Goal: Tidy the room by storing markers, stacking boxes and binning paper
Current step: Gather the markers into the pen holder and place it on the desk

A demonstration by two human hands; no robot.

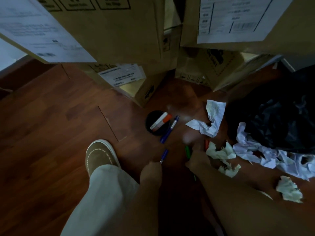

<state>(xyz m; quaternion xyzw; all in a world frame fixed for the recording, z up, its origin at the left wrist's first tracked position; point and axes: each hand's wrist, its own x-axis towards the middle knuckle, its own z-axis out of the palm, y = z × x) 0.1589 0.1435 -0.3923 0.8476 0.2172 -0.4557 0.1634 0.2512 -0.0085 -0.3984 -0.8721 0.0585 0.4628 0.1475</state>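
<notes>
1. The left hand (pixel 151 169) is closing around a blue marker (pixel 164 155), whose barrel is sticking out ahead of the knuckles and pointing toward the holder. A marker like this is likely light, stiff and smooth, so a pinch around the middle of the barrel should be enough.
2. Ahead of the left hand, a round black pen holder (pixel 157 122) is sitting on the wooden floor (pixel 51 116) with a white marker (pixel 158 120) and an orange-capped marker (pixel 162 123) already leaning inside. A longer blue marker (pixel 169 129) is lying against the holder's right edge, its lower end resting on the floor.
3. The right hand (pixel 196 157) is pressing down on the floor just beside the left hand, fingers curling over a green marker (pixel 187 151). Whether it is truly gripping it I cannot tell, as the hand is blurred. A small orange marker (pixel 206 144) is peeking out just beyond its fingertips.
4. Right of the right hand, crumpled paper (pixel 221 155) is lying scattered, touching more white sheets further on. It is probably soft and nearly weightless, best gathered by scrunching a whole wad.
5. Beyond the paper, a black bin bag (pixel 281 116) is sitting open-looking and slack.
6. Cardboard boxes (pixel 119 31) are standing well ahead of both hands. They are likely bulky, calling for two hands under the bottom edges.
</notes>
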